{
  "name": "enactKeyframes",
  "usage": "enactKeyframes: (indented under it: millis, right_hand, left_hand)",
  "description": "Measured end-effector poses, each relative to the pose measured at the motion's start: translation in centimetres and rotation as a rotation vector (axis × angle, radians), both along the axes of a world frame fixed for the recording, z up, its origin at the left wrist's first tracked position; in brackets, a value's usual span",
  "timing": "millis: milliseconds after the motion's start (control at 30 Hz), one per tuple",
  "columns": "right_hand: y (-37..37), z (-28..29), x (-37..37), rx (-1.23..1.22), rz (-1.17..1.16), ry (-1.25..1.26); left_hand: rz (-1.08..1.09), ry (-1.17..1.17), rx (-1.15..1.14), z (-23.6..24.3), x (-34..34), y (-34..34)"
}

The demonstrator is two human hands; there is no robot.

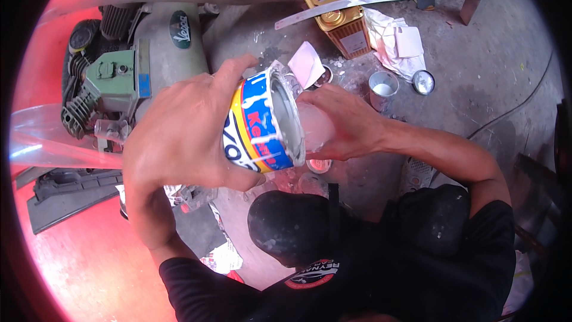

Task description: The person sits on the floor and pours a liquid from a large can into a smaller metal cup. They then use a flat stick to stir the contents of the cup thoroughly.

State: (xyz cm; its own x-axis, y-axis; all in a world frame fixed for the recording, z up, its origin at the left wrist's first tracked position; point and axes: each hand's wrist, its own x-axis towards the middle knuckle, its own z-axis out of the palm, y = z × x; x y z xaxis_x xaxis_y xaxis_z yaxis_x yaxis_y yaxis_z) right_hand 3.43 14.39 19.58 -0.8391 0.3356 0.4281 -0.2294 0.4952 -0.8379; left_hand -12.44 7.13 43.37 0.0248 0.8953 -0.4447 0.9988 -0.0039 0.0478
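My left hand [179, 134] grips a round paint tin [265, 125] with a blue, yellow and red label. The tin is tipped on its side, its open grey-white mouth facing right. My right hand [342, 125] holds a small translucent plastic cup [314, 128] right against the tin's rim. White paint streaks run down the tin's label. My knees in dark trousers are just below the hands.
A grey scooter engine [113, 83] lies at the left on the concrete floor. Behind the hands stand a gold rectangular can [339, 15] with a flat stick across it, a small open tin [382, 89], its lid [423, 81], and white rags [396, 45].
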Motion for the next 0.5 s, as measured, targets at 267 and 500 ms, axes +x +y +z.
enactKeyframes:
  millis: [267,500]
  right_hand:
    - [0.1,0.1,0.0,-0.051,0.182,-0.167]
    - [0.0,0.0,-0.3,-0.099,0.184,-0.236]
  left_hand:
    - [0.305,-0.383,-0.245,-3.4,-4.9,-1.0]
    - [0.724,-1.214,-0.459,-9.7,-9.6,-4.8]
